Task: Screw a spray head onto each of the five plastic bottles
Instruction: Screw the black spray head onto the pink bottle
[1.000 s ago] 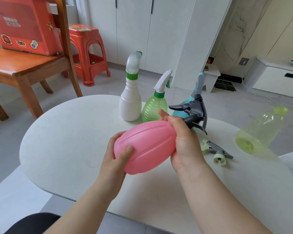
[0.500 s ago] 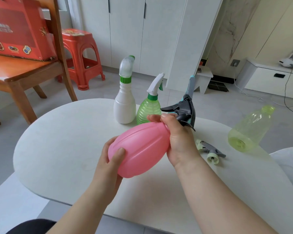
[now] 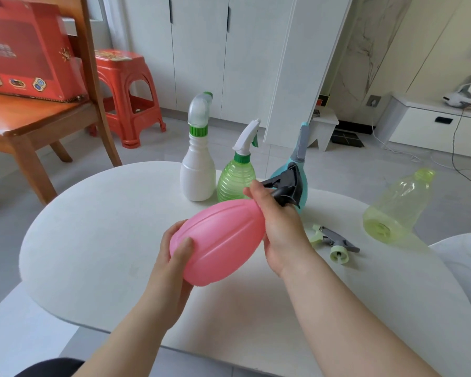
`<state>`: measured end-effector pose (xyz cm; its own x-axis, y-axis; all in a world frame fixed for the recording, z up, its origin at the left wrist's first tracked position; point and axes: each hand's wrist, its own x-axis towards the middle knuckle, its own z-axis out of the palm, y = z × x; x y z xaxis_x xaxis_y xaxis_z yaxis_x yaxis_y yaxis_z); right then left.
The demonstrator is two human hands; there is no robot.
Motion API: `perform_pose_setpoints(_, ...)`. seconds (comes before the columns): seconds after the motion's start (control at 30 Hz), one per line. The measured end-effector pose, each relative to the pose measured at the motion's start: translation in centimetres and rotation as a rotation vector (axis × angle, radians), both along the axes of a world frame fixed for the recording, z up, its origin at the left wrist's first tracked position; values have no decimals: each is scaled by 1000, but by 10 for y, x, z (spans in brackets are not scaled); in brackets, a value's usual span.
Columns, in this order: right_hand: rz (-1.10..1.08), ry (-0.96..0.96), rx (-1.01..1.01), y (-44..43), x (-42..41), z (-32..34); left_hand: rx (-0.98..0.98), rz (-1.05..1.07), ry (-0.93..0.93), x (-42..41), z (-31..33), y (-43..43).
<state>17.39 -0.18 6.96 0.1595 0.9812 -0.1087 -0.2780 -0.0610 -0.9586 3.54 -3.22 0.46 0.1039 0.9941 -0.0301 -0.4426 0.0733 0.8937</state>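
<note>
Head view: your left hand (image 3: 174, 257) grasps the base of the pink ribbed plastic bottle (image 3: 218, 243), held tilted above the white oval table (image 3: 106, 227). Your right hand (image 3: 280, 227) is clenched around its neck at the dark grey spray head (image 3: 286, 187), which points toward 1 o'clock.

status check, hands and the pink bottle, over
Left hand cups pink bottle base; right hand grips its neck at the dark spray head. Yellow bottle lies headless, loose spray head beside it. Nothing blocking.
</note>
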Motion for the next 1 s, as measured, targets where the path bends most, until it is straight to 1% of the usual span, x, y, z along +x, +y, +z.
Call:
perform_pose_setpoints(0.07,126,-54,46,-4,4,-3,-44,-33,-61,3,-5,1)
perform_pose_setpoints(0.13,227,-151,76,-8,10,-5,-68,-59,-98,5,-9,2)
perform_pose_setpoints(0.2,327,-279,54,-10,17,-2,-41,-74,-74,5,-9,4)
perform_pose_setpoints(0.27,368,-333,14,-11,24,4,-30,-67,7,3,-9,5)
perform_pose_setpoints(0.33,352,-349,17,-12,30,10,-40,-79,117,3,-10,7)
perform_pose_setpoints(0.4,333,-413,32,-16,36,18,-25,-80,276,4,-9,6)
perform_pose_setpoints(0.47,318,-474,43,-20,51,28,13,12,416,7,-8,4)
perform_pose_setpoints(0.53,281,-483,63,-26,75,40,87,91,545,12,-10,3)
perform_pose_setpoints(0.7,79,-569,80,-25,140,61,277,69,939,32,-25,3)
perform_pose_setpoints(0.83,-85,-591,84,-2,171,57,308,73,1313,40,-37,11)
perform_pose_setpoints(0.93,-181,-622,88,22,183,49,339,61,1468,45,-42,15)
perform_pose_setpoints(1.0,-219,-648,87,38,186,42,363,55,1531,48,-44,18)
